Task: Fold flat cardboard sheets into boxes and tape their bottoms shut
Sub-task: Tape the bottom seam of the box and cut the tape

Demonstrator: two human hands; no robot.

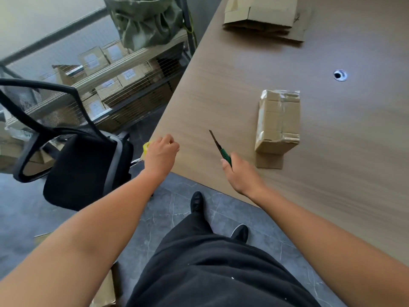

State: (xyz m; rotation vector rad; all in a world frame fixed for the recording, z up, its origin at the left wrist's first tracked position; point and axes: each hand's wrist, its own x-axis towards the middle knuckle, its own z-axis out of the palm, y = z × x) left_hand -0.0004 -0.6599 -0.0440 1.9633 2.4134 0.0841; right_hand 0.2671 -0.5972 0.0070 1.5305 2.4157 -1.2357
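Legs and feet: black trousers fill the bottom centre of the frame, with two black shoes (197, 201) on the grey tiled floor (159, 218).
Floor scraps: cardboard pieces (106, 289) lie at the bottom left, partly hidden by the left forearm.
Left hand: the left hand (161, 151) reaches to the table corner at centre left, fingers curled over a yellow tape roll (147, 147); most of the roll is hidden, so whether it is gripped cannot be told.
Right hand: the right hand (238, 171) is clenched round the green handle of a utility knife (220, 147), blade out and pointing toward the upper left.
Table: the wooden table (332, 173) takes up the right half of the frame.
Taped box: a folded cardboard box (278, 122) lies on its side on the table at centre right, clear tape over its seams and one flap flat on the tabletop; it sits near the knife but apart from it.
Cable hole: a round grommet (340, 75) sits beyond the box.
Flat sheets: a stack of flat cardboard sheets (265, 18) rests on the table at the top right.
Chair: a black office chair (73, 156) stands at the left.
Shelving: a rack of small labelled boxes (110, 80) stands at the upper left, with a green bag (146, 21) above it.
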